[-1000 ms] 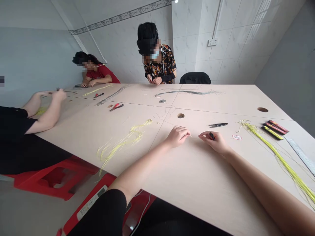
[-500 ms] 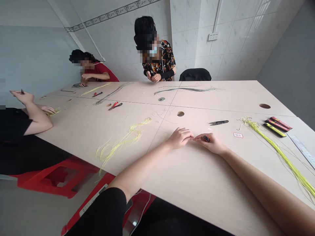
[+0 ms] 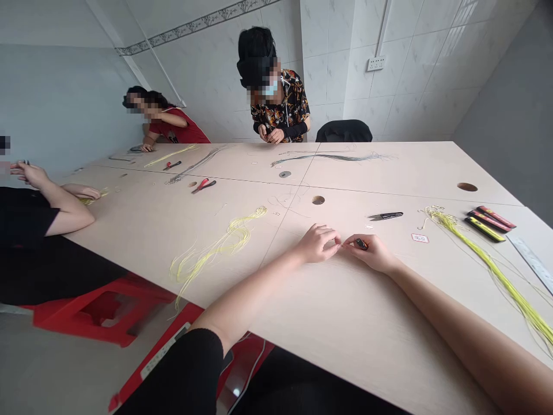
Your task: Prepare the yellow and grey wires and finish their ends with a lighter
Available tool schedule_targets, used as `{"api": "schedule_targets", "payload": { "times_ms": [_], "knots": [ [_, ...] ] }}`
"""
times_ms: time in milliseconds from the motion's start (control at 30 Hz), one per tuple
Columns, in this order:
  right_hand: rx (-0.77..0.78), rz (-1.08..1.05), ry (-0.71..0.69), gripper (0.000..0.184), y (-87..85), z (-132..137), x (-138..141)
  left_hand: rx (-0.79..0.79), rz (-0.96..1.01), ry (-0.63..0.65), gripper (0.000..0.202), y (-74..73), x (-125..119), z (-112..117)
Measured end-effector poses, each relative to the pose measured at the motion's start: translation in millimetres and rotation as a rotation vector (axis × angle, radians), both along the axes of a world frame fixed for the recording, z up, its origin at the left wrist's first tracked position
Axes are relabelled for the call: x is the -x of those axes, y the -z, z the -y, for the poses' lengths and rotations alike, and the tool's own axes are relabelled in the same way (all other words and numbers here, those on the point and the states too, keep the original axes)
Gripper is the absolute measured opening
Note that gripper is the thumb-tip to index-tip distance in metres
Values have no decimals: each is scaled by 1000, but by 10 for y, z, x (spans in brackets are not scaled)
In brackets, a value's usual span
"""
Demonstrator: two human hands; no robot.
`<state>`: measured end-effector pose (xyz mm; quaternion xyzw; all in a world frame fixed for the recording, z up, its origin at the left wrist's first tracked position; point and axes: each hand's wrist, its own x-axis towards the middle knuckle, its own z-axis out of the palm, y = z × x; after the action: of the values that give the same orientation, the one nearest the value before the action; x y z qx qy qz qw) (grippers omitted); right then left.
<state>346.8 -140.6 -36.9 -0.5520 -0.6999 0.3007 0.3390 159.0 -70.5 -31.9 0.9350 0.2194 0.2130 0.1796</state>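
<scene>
My left hand (image 3: 320, 243) rests just above the table, its index finger and thumb curved to a pinch around a small gap. Whatever lies between those tips is too small to make out. Close beside it, almost tip to tip, my right hand (image 3: 375, 252) is closed around a short black tool (image 3: 362, 244) whose kind I cannot tell. A tiny orange-brown speck shows where the fingertips meet. Black thread snips (image 3: 386, 216) lie beyond my right hand. To the left is a loose bundle of thin yellow lines (image 3: 235, 230).
On the right lie yellow lines with small hooks (image 3: 479, 248), red and yellow cases (image 3: 490, 222), a ruler (image 3: 531, 256) and a small card (image 3: 420, 238). Red-handled pliers (image 3: 204, 185) and dark lines (image 3: 332, 157) lie farther off. The table has round holes (image 3: 318, 200). Three people sit around it.
My left index finger and thumb have bowed apart, opening a gap behind their tips. My right hand stays almost still. The person at far left has shifted a raised hand.
</scene>
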Motion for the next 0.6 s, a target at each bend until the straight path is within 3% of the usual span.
{"api": "schedule_targets", "payload": {
  "times_ms": [167,233,367,600],
  "knots": [
    [-32,-6,92,31,17,-3,21,318,87,-12,39,15,-3,41],
    [-35,-12,125,32,21,-8,32,388,124,2,35,25,-22,59],
    [-23,-17,183,35,28,-23,51,405,180,-48,11,49,-86,86],
    [-6,-41,186,35,26,-40,54,333,152,-153,17,69,-136,88]
  ]
}}
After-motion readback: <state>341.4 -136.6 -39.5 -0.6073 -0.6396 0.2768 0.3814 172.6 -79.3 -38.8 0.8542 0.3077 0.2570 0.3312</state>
